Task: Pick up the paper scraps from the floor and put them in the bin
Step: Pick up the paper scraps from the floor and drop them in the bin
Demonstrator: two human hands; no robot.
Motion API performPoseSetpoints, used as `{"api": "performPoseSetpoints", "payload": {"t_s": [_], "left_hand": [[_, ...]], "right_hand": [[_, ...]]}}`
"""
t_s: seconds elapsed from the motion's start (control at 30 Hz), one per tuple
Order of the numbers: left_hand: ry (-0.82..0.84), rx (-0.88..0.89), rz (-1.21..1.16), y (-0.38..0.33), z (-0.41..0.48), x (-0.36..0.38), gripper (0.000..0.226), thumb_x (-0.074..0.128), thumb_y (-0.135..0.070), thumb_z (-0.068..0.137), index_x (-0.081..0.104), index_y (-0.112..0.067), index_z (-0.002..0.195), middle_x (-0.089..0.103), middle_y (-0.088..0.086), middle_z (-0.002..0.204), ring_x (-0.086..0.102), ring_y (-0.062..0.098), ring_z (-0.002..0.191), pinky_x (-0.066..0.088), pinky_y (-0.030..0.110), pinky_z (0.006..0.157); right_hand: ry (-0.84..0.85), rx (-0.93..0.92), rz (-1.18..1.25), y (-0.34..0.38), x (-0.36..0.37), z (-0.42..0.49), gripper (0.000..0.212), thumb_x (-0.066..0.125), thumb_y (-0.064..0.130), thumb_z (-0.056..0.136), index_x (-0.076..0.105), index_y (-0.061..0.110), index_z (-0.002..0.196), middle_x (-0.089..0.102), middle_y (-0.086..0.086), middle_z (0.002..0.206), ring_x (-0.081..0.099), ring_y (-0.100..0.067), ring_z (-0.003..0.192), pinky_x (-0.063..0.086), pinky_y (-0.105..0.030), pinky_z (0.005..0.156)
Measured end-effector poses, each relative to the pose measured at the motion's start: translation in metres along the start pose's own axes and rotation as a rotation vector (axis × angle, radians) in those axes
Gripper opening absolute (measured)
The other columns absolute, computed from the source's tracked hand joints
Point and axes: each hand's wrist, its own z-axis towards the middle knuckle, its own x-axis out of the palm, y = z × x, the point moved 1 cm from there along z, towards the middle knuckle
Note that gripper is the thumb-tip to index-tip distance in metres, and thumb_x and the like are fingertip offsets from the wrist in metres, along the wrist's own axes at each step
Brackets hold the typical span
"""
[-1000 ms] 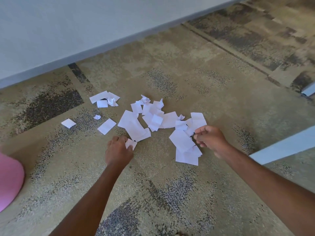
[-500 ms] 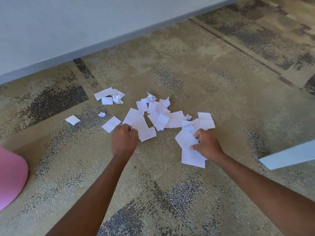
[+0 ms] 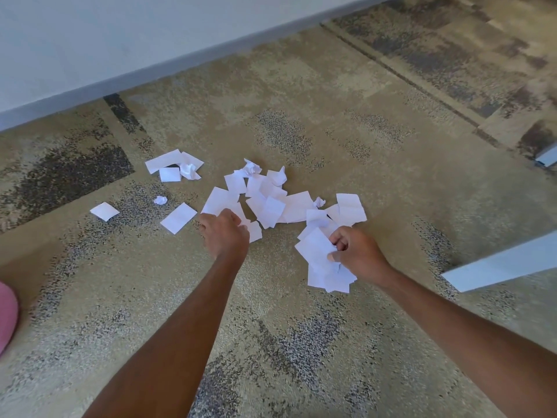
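Both arms reach down to the patterned carpet floor (image 3: 301, 321), where the paper scraps (image 3: 297, 205) lie in a loose heap near the middle of the room, in front of the pale wall (image 3: 120, 40). The left hand (image 3: 224, 233) sits knuckles-up on the near left edge of the heap, its grip curled down onto the sheets there, with one white piece (image 3: 255, 231) poking out beside it. The right hand (image 3: 357, 253) is at the near right edge, its grip pinching a bunch of flat sheets (image 3: 316, 251) between thumb and curled fingers; the bunch fans out under the hand towards the floor.

The sheets show plain white faces, some with fold creases and a few crumpled into wads. Off to the left, apart from the heap, lie a flat rectangle (image 3: 178, 217), a tiny ball (image 3: 160, 200), a lone square (image 3: 104, 211) and a small cluster (image 3: 173, 167) nearer the wall.

A pink thing (image 3: 7, 315) shows at the left edge, too cropped to name. A pale blue panel (image 3: 497, 263) juts in from the right.
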Motion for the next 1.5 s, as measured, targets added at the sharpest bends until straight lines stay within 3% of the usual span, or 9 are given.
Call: {"api": "performPoseSetpoints", "payload": {"t_s": [0.13, 0.23, 0.5, 0.57, 0.73, 1.0, 1.17, 1.3, 1.5], "left_hand": [[-0.016, 0.018, -0.178, 0.002, -0.003, -0.004, 0.013, 0.080, -0.014, 0.087, 0.076, -0.013, 0.099, 0.069, 0.013, 0.112, 0.067, 0.028, 0.096, 0.055, 0.035, 0.079], [-0.024, 0.024, -0.294, 0.004, -0.012, -0.012, 0.012, 0.077, -0.018, 0.091, 0.075, -0.013, 0.102, 0.074, 0.003, 0.096, 0.063, 0.019, 0.086, 0.045, 0.028, 0.074], [0.025, -0.029, -0.751, 0.015, -0.048, -0.045, 0.014, 0.076, -0.037, 0.094, 0.071, -0.025, 0.099, 0.072, -0.012, 0.103, 0.069, 0.011, 0.095, 0.056, 0.036, 0.083], [0.080, -0.091, -0.939, 0.017, -0.054, -0.055, 0.017, 0.077, -0.039, 0.094, 0.071, -0.024, 0.100, 0.076, -0.005, 0.110, 0.073, 0.015, 0.099, 0.063, 0.043, 0.085], [0.141, -0.158, -1.174, 0.016, -0.066, -0.088, 0.029, 0.074, -0.035, 0.100, 0.067, -0.008, 0.109, 0.076, 0.008, 0.109, 0.071, 0.016, 0.091, 0.064, 0.033, 0.078], [-0.030, -0.020, -1.263, 0.023, -0.075, -0.168, 0.020, 0.078, -0.013, 0.095, 0.070, -0.006, 0.111, 0.078, 0.012, 0.103, 0.074, 0.025, 0.089, 0.064, 0.055, 0.088], [-0.112, 0.030, -1.250, 0.044, -0.077, -0.220, 0.022, 0.077, -0.007, 0.093, 0.069, -0.007, 0.114, 0.078, 0.020, 0.110, 0.078, 0.041, 0.099, 0.067, 0.047, 0.083], [-0.168, 0.029, -1.268, 0.064, -0.085, -0.256, 0.028, 0.076, -0.002, 0.091, 0.068, -0.005, 0.117, 0.077, 0.022, 0.112, 0.078, 0.036, 0.094, 0.066, 0.039, 0.076], [-0.340, -0.011, -1.268, 0.106, -0.101, -0.316, 0.040, 0.086, -0.013, 0.081, 0.069, -0.014, 0.117, 0.077, 0.018, 0.117, 0.075, 0.042, 0.101, 0.065, 0.047, 0.084]], "right_hand": [[-0.033, 0.012, 0.124, 0.007, -0.002, -0.003, 0.021, 0.087, 0.011, 0.085, 0.071, 0.022, 0.092, 0.066, 0.000, 0.083, 0.060, -0.012, 0.072, 0.050, -0.026, 0.061], [-0.063, 0.031, 0.224, 0.013, -0.003, -0.004, 0.018, 0.088, 0.013, 0.085, 0.074, 0.018, 0.094, 0.068, -0.001, 0.081, 0.066, -0.016, 0.075, 0.067, -0.045, 0.077], [-0.062, 0.023, 0.477, 0.073, -0.008, -0.016, 0.019, 0.086, 0.022, 0.091, 0.073, 0.012, 0.100, 0.070, -0.001, 0.088, 0.069, -0.018, 0.079, 0.054, -0.034, 0.065], [-0.018, 0.007, 0.564, 0.097, -0.007, -0.024, 0.018, 0.084, 0.023, 0.093, 0.073, 0.010, 0.099, 0.071, 0.000, 0.091, 0.069, -0.018, 0.079, 0.055, -0.034, 0.067], [0.184, 0.002, 0.901, 0.168, 0.000, -0.053, 0.017, 0.078, 0.018, 0.098, 0.065, 0.013, 0.087, 0.075, 0.000, 0.084, 0.061, -0.023, 0.073, 0.057, -0.041, 0.081], [0.328, -0.047, 1.044, 0.256, 0.024, -0.081, 0.018, 0.075, 0.022, 0.099, 0.068, 0.011, 0.111, 0.073, -0.013, 0.112, 0.069, -0.027, 0.094, 0.064, -0.038, 0.076], [0.425, -0.072, 1.064, 0.300, 0.046, -0.094, 0.011, 0.076, 0.020, 0.098, 0.070, 0.012, 0.103, 0.077, -0.011, 0.108, 0.075, -0.026, 0.091, 0.067, -0.043, 0.083], [0.492, -0.095, 1.059, 0.335, 0.071, -0.110, 0.020, 0.075, 0.017, 0.099, 0.068, 0.007, 0.115, 0.078, -0.018, 0.114, 0.077, -0.030, 0.099, 0.066, -0.044, 0.085], [0.598, -0.174, 1.016, 0.397, 0.113, -0.138, 0.021, 0.071, 0.016, 0.101, 0.062, 0.006, 0.118, 0.078, -0.021, 0.117, 0.078, -0.031, 0.098, 0.065, -0.034, 0.070]]}}
